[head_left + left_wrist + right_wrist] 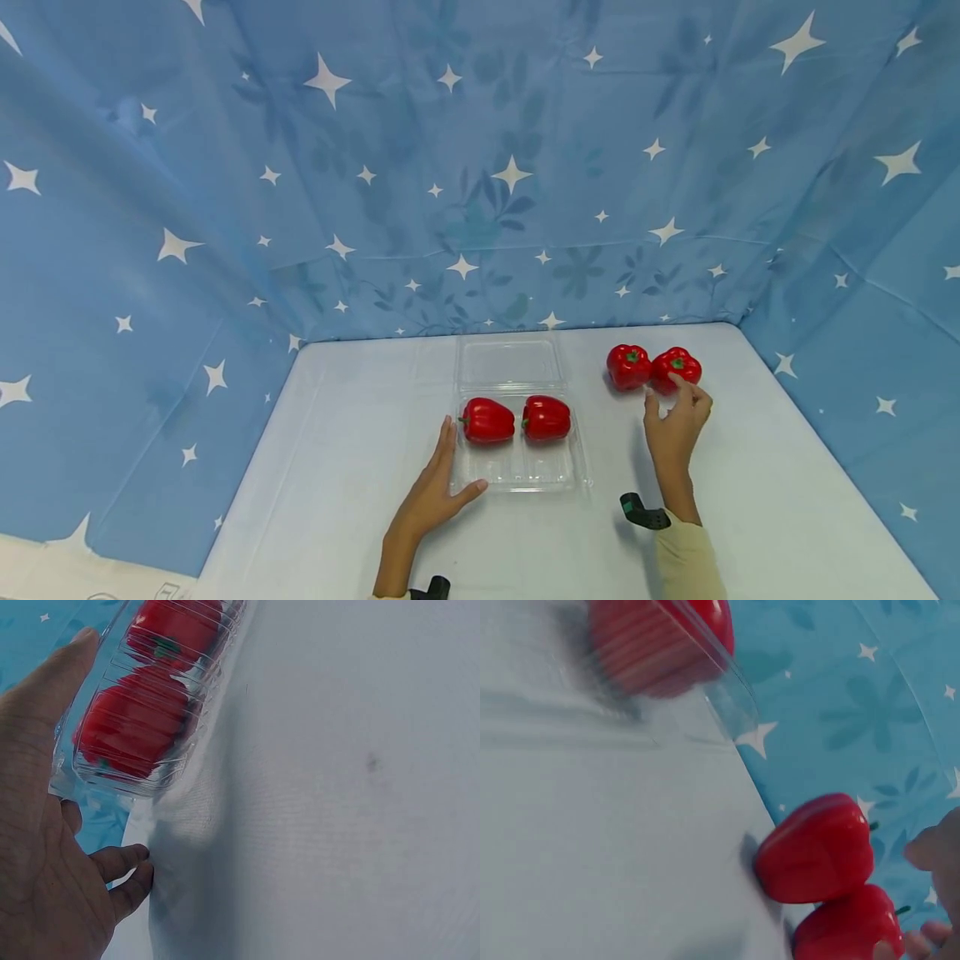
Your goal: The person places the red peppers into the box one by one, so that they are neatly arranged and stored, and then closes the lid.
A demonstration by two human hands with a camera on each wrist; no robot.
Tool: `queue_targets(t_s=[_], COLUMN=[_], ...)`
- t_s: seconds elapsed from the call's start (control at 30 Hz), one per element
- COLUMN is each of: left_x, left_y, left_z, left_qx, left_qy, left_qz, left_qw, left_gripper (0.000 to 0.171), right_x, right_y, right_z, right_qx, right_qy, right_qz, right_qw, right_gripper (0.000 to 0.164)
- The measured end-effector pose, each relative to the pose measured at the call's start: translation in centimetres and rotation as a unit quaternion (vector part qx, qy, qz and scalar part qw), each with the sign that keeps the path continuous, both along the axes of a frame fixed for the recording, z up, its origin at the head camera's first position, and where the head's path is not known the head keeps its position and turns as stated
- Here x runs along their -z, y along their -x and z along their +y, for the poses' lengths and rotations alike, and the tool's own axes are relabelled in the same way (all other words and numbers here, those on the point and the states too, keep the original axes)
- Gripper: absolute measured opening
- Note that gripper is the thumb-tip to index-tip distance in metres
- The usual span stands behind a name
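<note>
Touching clear container (536,473), left hand (429,502) straight-fingered, thumb spread wide, gripping nothing. Right hand (674,432) half-open at rightmost red pepper (678,364); cannot tell whether touching.

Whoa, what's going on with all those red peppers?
A person's left hand is at the left side of an open clear container, where two red peppers lie. Their right hand is at the right-hand pepper of another pair on the white table; whether it touches that one is hard to tell.
</note>
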State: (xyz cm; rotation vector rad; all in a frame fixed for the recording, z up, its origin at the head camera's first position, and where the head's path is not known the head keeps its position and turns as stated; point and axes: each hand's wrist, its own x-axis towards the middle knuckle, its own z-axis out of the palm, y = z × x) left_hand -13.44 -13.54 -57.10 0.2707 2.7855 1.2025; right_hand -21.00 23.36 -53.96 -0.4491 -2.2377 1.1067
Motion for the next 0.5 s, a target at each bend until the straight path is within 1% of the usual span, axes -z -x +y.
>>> queue_targets(t_s=[0.07,0.17,0.27,0.37,0.5], left_x=[0.0,-0.1,-0.1,0.0,-0.1], left_y=[0.0,0.1,0.2,0.2,0.1], left_z=[0.0,0.0,-0.1,-0.1,-0.1], left_qx=[-0.001,0.0,0.0,-0.001,0.001], left_qy=[0.0,0.0,0.002,0.002,-0.003], left_qz=[-0.001,0.002,0.005,0.005,0.002], left_qw=[1.0,1.0,1.0,1.0,1.0], left_gripper=[0.105,0.105,0.105,0.105,0.105], right_x=[0.0,0.0,0.3,0.7,1.2], right_y=[0.2,0.5,0.8,1.2,1.8], right_z=[0.6,1.3,1.8,2.2,2.6], right_qx=[0.004,-0.002,-0.013,-0.017,-0.015], right_qy=[0.006,0.014,0.017,0.019,0.029], right_qz=[-0.029,-0.075,-0.106,-0.111,-0.087], right_qw=[1.0,0.997,0.994,0.993,0.996], right_gripper=[0.057,0.064,0.069,0.073,0.081])
